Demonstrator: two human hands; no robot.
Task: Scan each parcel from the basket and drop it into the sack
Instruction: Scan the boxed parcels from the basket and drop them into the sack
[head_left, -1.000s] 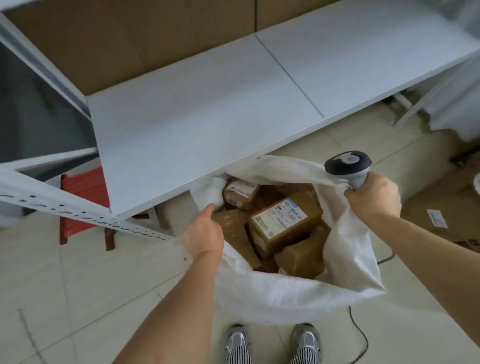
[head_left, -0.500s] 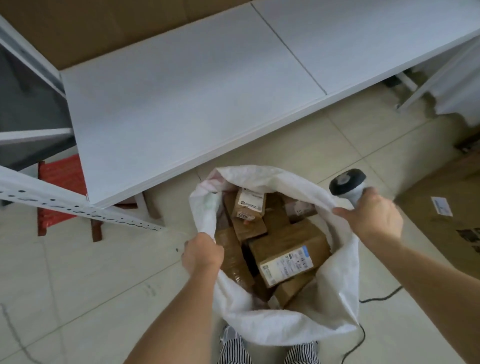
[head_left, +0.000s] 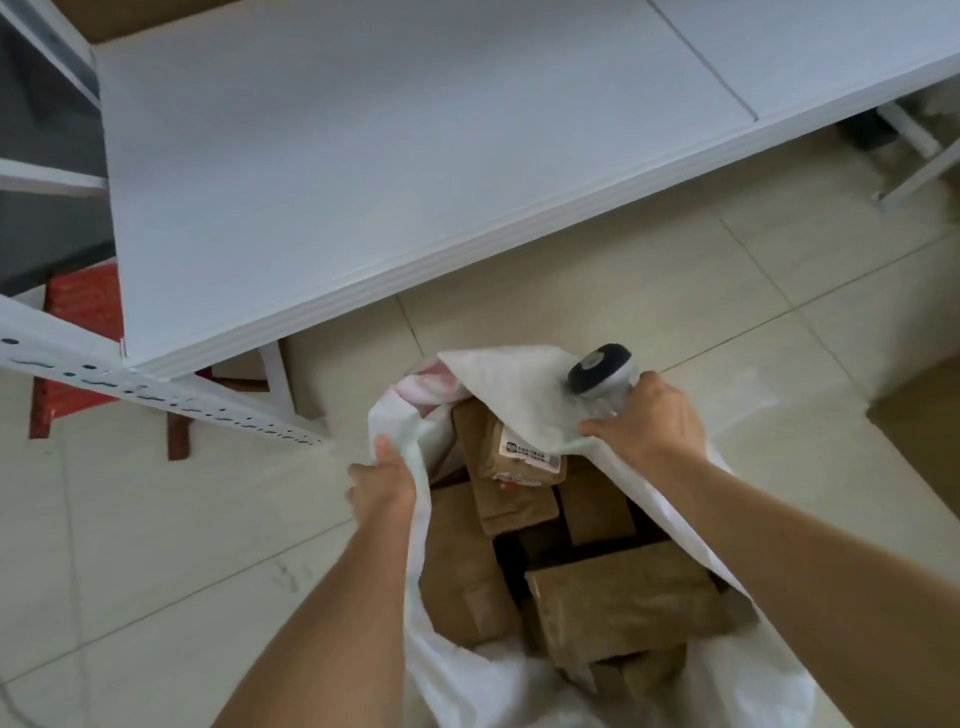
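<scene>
Holding white sack (head_left: 524, 410) mouth wide for brown parcels (head_left: 618, 603): left hand (head_left: 384, 480) gripping rim, right hand (head_left: 647, 421) clutching rim plus scanner (head_left: 600, 371).

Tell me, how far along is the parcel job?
Well along: the white sack already holds many brown parcels. In hand: the left hand grips its rim, the right hand holds rim and scanner together. What's left is unclear; no basket is in view.
</scene>
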